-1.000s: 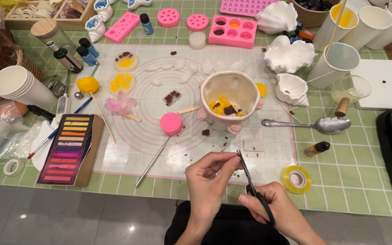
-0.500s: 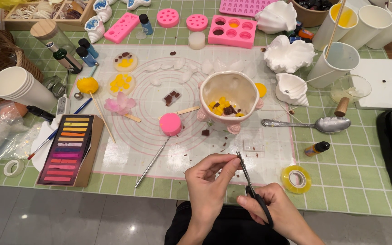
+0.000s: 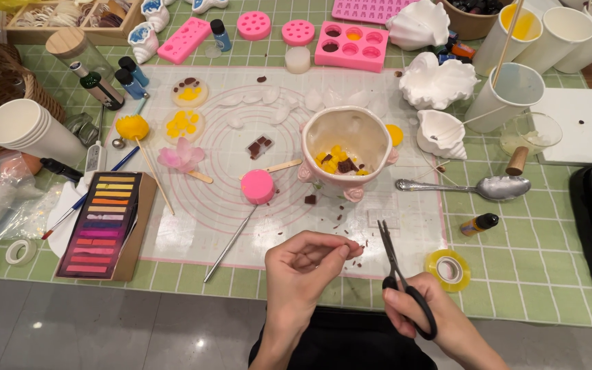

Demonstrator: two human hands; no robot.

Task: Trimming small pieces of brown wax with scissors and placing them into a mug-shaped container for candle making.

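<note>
Scissors (image 3: pixel 405 284) have drawn right, off the left hand (image 3: pixel 303 264), which pinches a dark brown bit (image 3: pixel 352 244) too small to identify, over the mat's (image 3: pixel 193 233) near edge. Right hand (image 3: pixel 440 318) is closed through the handles, blades nearly shut. Snipping looks in hand; another cut calls for bringing blades and bit together. One cup (image 3: pixel 346 147), one spoon (image 3: pixel 471 187), two tape rolls

right hand (image 3: pixel 440 318) | drew scissors (image 3: pixel 400 277) rightward, off left hand (image 3: pixel 303 264) | blades now apart from fingertips
</note>
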